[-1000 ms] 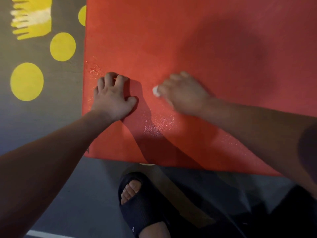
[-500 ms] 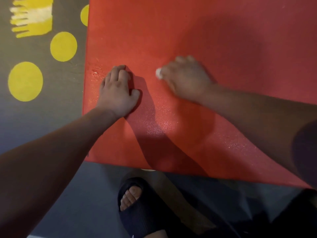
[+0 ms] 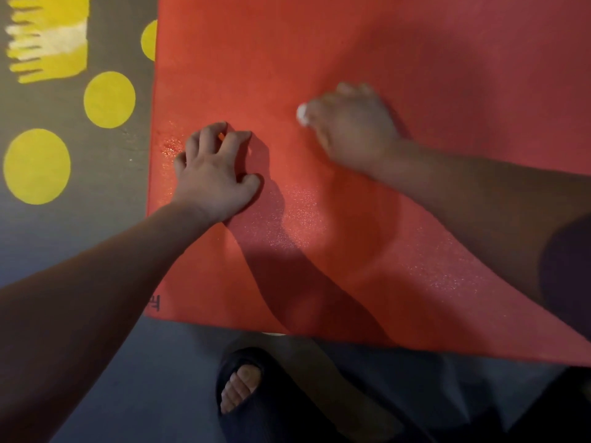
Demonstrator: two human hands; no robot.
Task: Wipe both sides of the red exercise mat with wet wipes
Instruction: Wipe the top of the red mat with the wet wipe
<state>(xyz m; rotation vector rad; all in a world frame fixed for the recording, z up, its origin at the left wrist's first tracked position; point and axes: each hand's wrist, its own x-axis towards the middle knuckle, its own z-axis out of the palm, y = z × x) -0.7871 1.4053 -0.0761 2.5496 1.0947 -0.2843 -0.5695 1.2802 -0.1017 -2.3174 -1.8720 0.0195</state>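
L hand, fingers spread, pins flat red foam exercise mat near left edge; R hand clutches balled white wet wipe. Advise firm, overlapping strokes.

left hand pressed down, fingers arched; right hand clutches wipe.

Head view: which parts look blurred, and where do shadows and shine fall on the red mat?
In the head view the right hand and its white wipe are motion-blurred; the left hand is sharper; arm shadows cross the red mat, which glints beside them.
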